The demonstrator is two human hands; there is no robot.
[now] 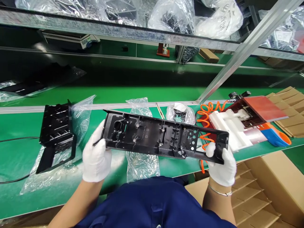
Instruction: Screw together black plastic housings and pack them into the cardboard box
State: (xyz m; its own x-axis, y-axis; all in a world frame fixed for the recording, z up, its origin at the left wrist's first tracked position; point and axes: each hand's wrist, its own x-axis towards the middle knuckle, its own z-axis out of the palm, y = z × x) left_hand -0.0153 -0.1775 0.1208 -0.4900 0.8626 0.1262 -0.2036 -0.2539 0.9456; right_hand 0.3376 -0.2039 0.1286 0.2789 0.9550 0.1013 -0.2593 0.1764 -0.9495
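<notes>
I hold a long black plastic panel (163,136) level above the green bench, its ribbed inner side facing up. My left hand (96,158), in a white glove, grips its left end. My right hand (220,166), also gloved, grips its right end with the thumb on top. Under the panel lies a crumpled clear plastic bag (141,163). A stack of similar black panels (57,129) sits on another clear bag to the left of my left hand.
A small bag of black parts (180,113) lies behind the panel. To the right stand a red and white fixture (239,123) with an orange coiled hose (207,109) and an orange-blue tool (276,136). Cardboard boxes with dividers (256,196) sit below right. A slanted metal post (239,53) crosses above.
</notes>
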